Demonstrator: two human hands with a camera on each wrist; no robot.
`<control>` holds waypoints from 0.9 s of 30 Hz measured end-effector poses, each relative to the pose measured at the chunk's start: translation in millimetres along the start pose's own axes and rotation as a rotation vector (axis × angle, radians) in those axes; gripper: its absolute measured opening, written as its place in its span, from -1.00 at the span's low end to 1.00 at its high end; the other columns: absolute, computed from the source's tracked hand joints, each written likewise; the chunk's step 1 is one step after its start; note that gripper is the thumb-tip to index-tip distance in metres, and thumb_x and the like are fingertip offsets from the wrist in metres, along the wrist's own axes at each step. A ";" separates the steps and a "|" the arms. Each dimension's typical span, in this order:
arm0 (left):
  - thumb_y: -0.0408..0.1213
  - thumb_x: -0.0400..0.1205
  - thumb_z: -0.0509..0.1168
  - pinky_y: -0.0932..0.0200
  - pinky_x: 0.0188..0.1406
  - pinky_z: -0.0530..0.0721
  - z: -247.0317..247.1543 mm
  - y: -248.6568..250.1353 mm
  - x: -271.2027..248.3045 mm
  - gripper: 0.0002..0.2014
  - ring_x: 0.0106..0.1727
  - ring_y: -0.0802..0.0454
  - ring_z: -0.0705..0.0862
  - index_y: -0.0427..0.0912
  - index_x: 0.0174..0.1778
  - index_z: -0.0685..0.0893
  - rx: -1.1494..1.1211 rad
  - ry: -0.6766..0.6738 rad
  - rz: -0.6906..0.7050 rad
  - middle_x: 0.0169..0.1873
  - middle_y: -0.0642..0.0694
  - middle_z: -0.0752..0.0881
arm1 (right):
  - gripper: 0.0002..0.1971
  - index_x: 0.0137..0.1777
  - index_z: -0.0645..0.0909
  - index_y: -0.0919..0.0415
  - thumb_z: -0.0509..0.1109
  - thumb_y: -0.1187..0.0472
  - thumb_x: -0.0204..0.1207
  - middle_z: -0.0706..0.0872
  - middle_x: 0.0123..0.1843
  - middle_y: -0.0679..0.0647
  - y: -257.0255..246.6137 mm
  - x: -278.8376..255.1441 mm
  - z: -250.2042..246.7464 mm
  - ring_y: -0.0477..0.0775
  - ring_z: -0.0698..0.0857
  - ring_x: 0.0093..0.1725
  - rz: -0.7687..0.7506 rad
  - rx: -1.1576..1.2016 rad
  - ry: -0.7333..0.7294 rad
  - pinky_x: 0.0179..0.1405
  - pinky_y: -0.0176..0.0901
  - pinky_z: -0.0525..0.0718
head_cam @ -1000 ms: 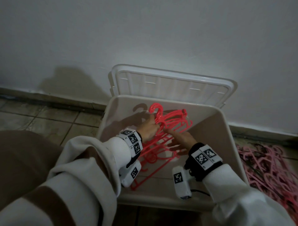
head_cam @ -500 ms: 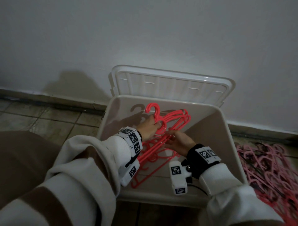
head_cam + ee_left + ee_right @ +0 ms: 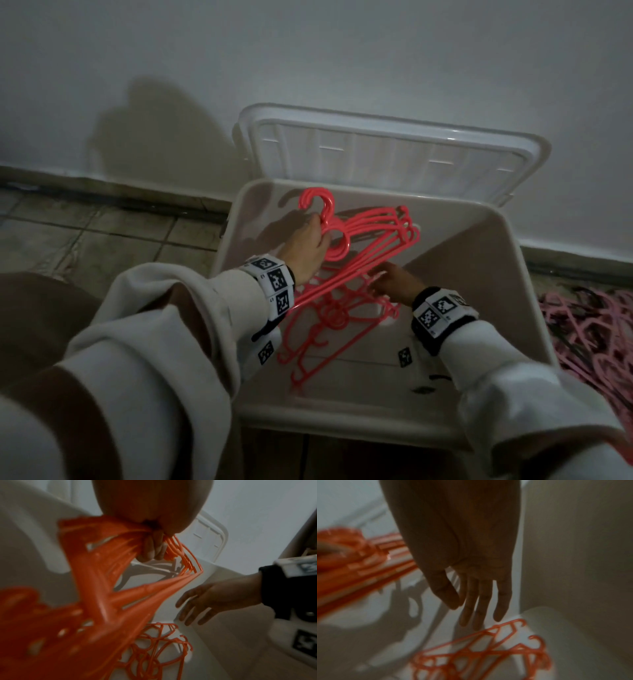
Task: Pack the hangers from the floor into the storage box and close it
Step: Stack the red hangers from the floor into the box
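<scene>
From the head view, the left hand (image 3: 305, 246) grips a bunch of red hangers (image 3: 370, 240) by their necks over the open storage box (image 3: 507, 260), hooks toward 11 o'clock. In the left-wrist view the fingers (image 3: 152, 547) curl round them. The right-wrist view shows the right hand (image 3: 471, 561) empty, fingers straight, above loose hangers (image 3: 488, 655) lying at 6 o'clock.

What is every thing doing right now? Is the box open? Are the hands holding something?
Storage box: open, some hangers inside.
Lid: off, leaning on the wall behind the box.
Bunch of red hangers: held up over the box.
Hangers in the box: lying on the bottom.
Pink hangers on the floor: piled, not packed.
Left hand: gripping the bunch.
Right hand: open, fingers straight.
</scene>
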State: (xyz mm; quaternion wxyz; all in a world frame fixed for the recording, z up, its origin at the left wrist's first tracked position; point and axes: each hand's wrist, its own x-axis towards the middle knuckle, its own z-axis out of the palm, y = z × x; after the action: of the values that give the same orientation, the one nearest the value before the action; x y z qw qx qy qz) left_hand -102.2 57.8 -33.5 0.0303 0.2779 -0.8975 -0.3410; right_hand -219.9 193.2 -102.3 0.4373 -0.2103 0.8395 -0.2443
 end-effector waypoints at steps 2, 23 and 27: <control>-0.30 0.75 0.03 0.51 -0.46 0.43 4.4 -7.0 1.5 -0.78 -0.49 0.24 0.30 -0.37 0.20 0.39 -0.007 0.011 -0.011 -0.41 0.09 0.32 | -0.62 0.40 0.42 0.22 0.27 0.24 0.58 0.62 0.31 0.11 10.2 10.2 0.2 0.11 0.63 0.22 -0.012 -0.455 -0.004 0.05 -0.33 0.53; -0.28 0.72 0.09 0.27 -0.29 0.30 6.0 -45.8 16.2 -0.85 -0.22 0.01 0.50 -0.27 -0.04 0.50 -0.063 0.062 -0.024 -0.19 -0.09 0.55 | -0.59 0.21 0.54 0.19 0.31 -0.07 0.49 0.63 0.26 0.14 28.9 61.7 61.4 0.17 0.61 0.24 -0.296 -0.877 0.009 0.23 -0.06 0.51; -0.26 0.72 0.09 0.11 -0.09 0.47 6.5 -45.4 16.1 -0.78 -0.07 -0.13 0.62 -0.33 0.04 0.55 -0.073 0.062 -0.026 -0.10 -0.20 0.65 | -0.52 0.42 0.31 0.27 0.32 0.23 0.53 0.45 0.38 0.21 30.3 63.5 62.6 0.23 0.54 0.31 -0.182 -0.682 0.081 0.17 0.01 0.52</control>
State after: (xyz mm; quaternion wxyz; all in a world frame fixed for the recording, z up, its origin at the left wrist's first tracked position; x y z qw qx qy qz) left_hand -95.7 25.4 -69.1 0.0639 0.2987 -0.8795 -0.3649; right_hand -205.2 167.1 -191.5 0.2848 -0.4082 0.8673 0.0039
